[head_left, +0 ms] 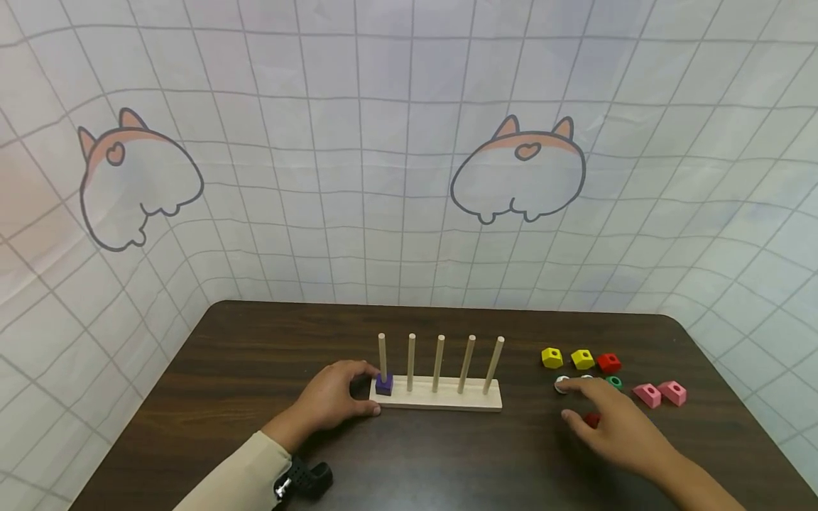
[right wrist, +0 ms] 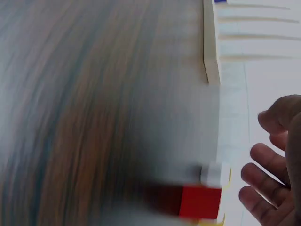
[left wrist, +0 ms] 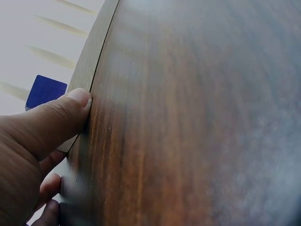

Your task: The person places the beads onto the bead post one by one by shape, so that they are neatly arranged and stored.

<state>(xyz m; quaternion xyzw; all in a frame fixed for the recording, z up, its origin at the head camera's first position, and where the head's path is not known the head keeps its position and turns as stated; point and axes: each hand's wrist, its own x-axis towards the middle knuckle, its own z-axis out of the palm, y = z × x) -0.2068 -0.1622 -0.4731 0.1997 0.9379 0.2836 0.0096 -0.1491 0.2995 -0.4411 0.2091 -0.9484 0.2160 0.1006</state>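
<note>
A pale wooden peg board (head_left: 441, 402) with several upright pegs stands mid-table. One purple block (head_left: 384, 387) sits at the bottom of its leftmost peg; the other pegs are bare. My left hand (head_left: 329, 397) holds the board's left end, and in the left wrist view the thumb (left wrist: 61, 115) presses its front edge. Above the loose blocks at the right hovers my right hand (head_left: 616, 429), fingers apart and nothing in them. Beneath it a red block (head_left: 592, 420) is partly hidden, also visible as a red block (right wrist: 201, 201) in the right wrist view. White pieces (head_left: 561, 384) lie near the fingertips.
Beyond the right hand lie two yellow blocks (head_left: 552, 358), another red block (head_left: 609, 363) and a green piece (head_left: 614, 382). Two pink blocks (head_left: 647, 395) are farther right. A white gridded curtain (head_left: 409, 177) hangs behind the dark wooden table (head_left: 275, 341).
</note>
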